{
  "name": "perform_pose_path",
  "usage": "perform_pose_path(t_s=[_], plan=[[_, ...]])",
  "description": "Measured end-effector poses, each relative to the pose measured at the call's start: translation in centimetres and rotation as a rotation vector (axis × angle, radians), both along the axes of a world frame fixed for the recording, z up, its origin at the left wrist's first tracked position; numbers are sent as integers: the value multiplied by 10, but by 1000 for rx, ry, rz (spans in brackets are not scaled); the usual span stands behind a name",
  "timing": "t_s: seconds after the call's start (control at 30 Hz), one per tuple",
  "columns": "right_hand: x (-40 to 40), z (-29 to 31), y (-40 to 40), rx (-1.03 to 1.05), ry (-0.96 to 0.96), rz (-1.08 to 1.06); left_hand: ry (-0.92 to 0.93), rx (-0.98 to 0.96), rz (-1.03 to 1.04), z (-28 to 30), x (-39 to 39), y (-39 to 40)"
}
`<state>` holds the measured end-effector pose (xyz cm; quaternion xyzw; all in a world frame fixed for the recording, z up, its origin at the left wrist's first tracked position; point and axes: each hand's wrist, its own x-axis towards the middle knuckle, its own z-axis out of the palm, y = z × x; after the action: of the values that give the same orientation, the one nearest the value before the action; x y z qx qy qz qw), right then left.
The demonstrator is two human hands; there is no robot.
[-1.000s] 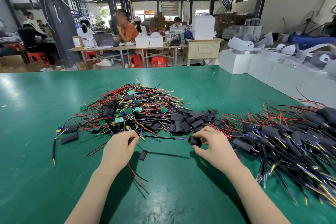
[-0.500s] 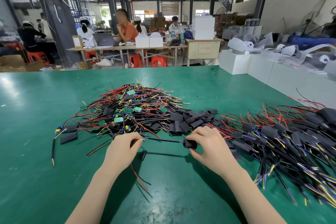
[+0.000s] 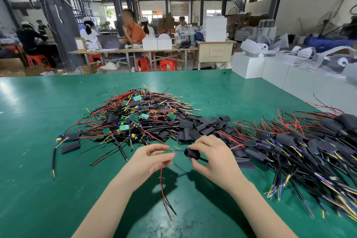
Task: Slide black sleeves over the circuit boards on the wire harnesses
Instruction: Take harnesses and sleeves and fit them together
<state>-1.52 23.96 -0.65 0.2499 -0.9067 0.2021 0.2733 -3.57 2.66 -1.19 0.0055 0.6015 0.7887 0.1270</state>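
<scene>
Two hands are raised above the green table (image 3: 48, 189), facing each other near the middle of the view. We see the left hand (image 3: 148, 162) pinching a small green circuit board (image 3: 167, 150) between thumb and forefinger; the board projects to the right past the fingertips, and its red and black wires (image 3: 164, 189) hang down from below the palm toward the table. We see the right hand (image 3: 211, 157) with its fingers curled round a black sleeve (image 3: 191, 153); the open mouth of the sleeve faces left, toward the board. Short purple and yellow leads (image 3: 177, 149) run from the board's right edge toward the sleeve mouth. The board lies just beside the sleeve mouth, outside it; board and sleeve are near but apart. A black wire emerges from the sleeve's far end, under the right fingers.

Behind the hands, a pile of bare harnesses (image 3: 135, 118) with exposed green boards lies at centre. A heap of loose black sleeves (image 3: 201, 127) lies just beside it on the right. To the far right, a pile of sleeved harnesses (image 3: 301, 145) spreads toward the table edge. Two flat sleeves (image 3: 70, 148) lie apart at the left.
</scene>
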Motion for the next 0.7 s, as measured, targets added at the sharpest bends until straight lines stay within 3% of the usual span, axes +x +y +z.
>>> perform_pose_path(t_s=[0.13,0.33,0.5,0.7], plan=[[3,2,1,-104,-18,12,59,10,56,0,1,-3],[4,-1,-5,-185,-99,97,294,-357,-27,5,5,1],[3,-3,-5,-266,-140,147,350,-395,-19,8,9,1],[5,-3,-8,-209,-156,201,381,-410,-89,10,9,-2]])
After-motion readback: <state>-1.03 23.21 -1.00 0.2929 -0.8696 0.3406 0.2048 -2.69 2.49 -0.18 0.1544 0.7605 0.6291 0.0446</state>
